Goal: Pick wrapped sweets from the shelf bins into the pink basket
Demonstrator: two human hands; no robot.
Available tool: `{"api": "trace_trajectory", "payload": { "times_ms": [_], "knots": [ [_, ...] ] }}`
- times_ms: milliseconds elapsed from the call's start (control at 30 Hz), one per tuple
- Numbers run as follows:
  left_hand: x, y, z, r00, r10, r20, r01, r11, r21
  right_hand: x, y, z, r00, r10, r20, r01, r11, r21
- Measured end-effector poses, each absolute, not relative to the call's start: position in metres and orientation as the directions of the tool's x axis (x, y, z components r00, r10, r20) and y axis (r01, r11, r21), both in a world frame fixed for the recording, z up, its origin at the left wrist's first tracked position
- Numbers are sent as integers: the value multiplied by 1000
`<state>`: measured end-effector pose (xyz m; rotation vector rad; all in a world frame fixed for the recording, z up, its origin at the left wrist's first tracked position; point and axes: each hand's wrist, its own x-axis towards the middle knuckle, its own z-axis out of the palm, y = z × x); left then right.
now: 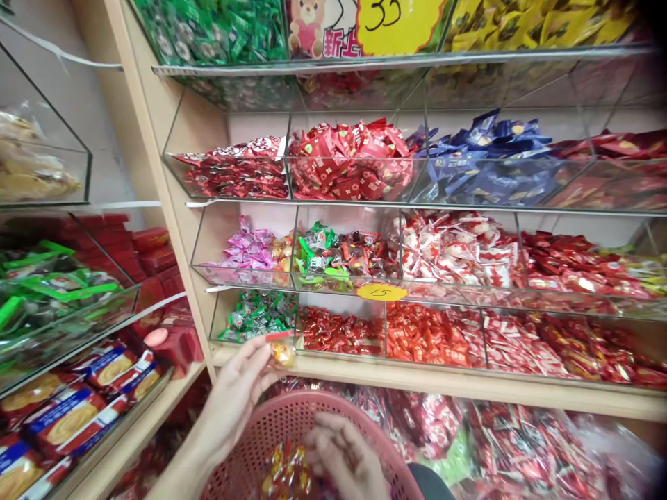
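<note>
My left hand (237, 396) is raised above the rim of a pink plastic basket (271, 420) and pinches a small wrapped candy (282, 351) with a yellow and red wrapper between thumb and fingertips. Lower down, my right hand (344, 455) reaches into the basket with its fingers curled over a pile of orange and red wrapped candies (285, 472). Whether those fingers grip any of them is not clear. The basket sits low in front of me, below the shelf's wooden front board.
Clear acrylic bins (292, 278) of wrapped sweets fill a wooden shelf unit (469, 389) ahead: red, blue, pink, green, mixed. A yellow price tag (381, 292) hangs mid-shelf. Left, angled bins hold boxed biscuits (73, 410). Bagged candies (500, 451) lie under the shelf.
</note>
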<state>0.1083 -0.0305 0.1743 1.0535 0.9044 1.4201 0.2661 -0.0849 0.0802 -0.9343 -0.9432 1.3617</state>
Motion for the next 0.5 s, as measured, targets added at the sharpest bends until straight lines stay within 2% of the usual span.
{"api": "trace_trajectory", "payload": {
  "times_ms": [100, 233, 367, 500],
  "knots": [
    [120, -42, 154, 34, 996, 79, -305, -65, 950, 250, -72, 98, -28, 1000, -2, -520, -17, -854],
    [129, -54, 142, 22, 997, 76, -254, -68, 965, 237, -67, 111, -118, 992, -44, -643, -110, -758],
    [131, -62, 133, 3, 997, 83, -206, -81, 975, 233, -65, 108, -115, 991, -62, -669, -123, -733],
    [126, -62, 129, 15, 997, 80, -173, -76, 982, 235, -63, 100, -65, 996, -56, -608, -84, -789]
  ]
}}
